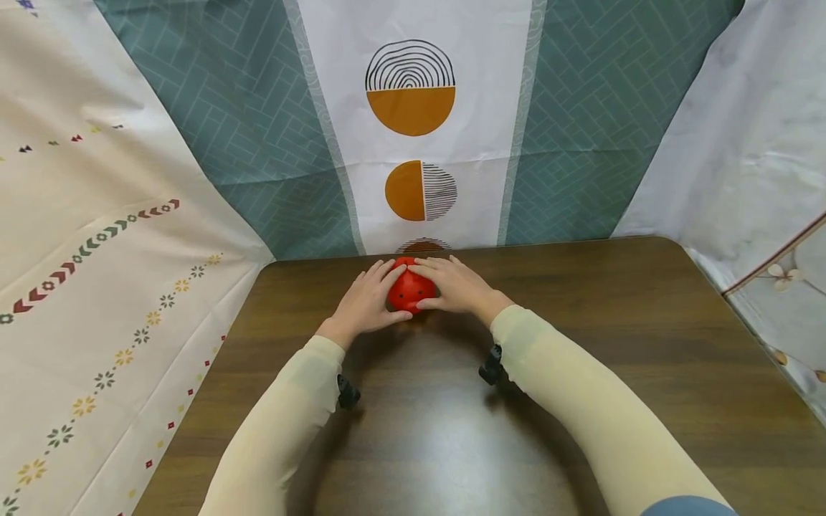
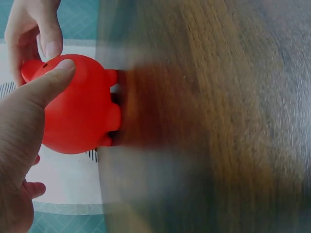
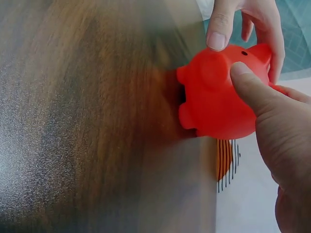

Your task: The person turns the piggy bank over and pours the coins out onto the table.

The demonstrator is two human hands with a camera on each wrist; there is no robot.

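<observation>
A glossy red piggy bank [image 1: 411, 292] with small black eyes, pointed ears and stubby feet is at the far edge of the table, its face toward me. My left hand [image 1: 369, 299] holds it from the left, its thumb on the front beside the snout. From the right my right hand [image 1: 457, 285] grips it, thumb low on the front and fingers over the top and side. Both wrist views show the feet of the piggy bank [image 2: 77, 116] close to the wood. The piggy bank's back is hidden.
The dark brown wooden table [image 1: 419, 444] reflects light in its middle. Behind it hangs a patterned cloth [image 1: 258, 143] in green and white. A cream cloth [image 1: 97, 287] drapes on the left, and a white one [image 1: 748, 158] on the right.
</observation>
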